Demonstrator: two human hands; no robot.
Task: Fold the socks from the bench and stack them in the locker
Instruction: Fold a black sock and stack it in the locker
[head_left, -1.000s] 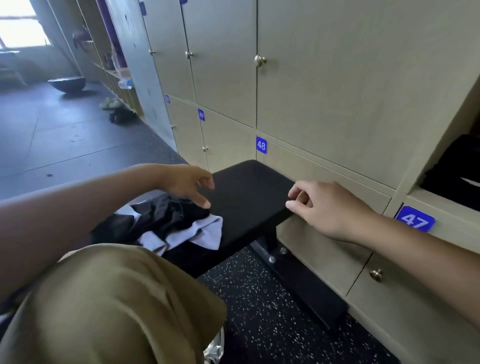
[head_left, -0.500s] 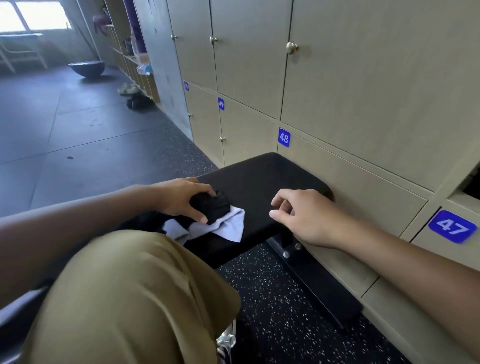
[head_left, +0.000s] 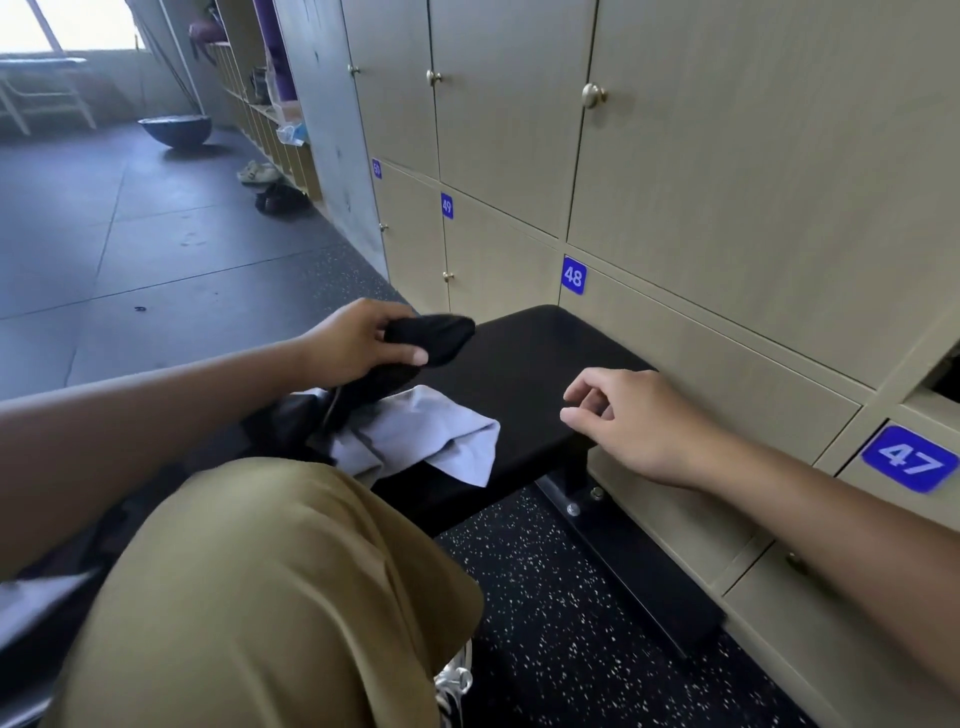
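Note:
My left hand (head_left: 358, 340) grips a black sock (head_left: 434, 340) and holds it lifted just above the black bench (head_left: 524, 374). Its lower end trails down into the pile of dark and pale grey-lavender socks (head_left: 421, 436) lying on the bench beside my knee. My right hand (head_left: 631, 423) hovers over the bench's right end, fingers loosely curled and holding nothing. The open locker (head_left: 943, 379) shows only as a dark gap at the far right edge, above the blue number 47 tag (head_left: 909, 458).
Closed beige locker doors with knobs fill the wall behind the bench, tagged 48 (head_left: 573, 275) and 49. My knee in olive trousers (head_left: 270, 587) fills the lower left. The bench's bolted foot (head_left: 576, 506) stands on speckled black flooring. Shoes (head_left: 270, 187) lie far left.
My left hand closed on a black sock in the pile and lifted it up off the bench. My right hand stayed over the bench's right end and opened slightly.

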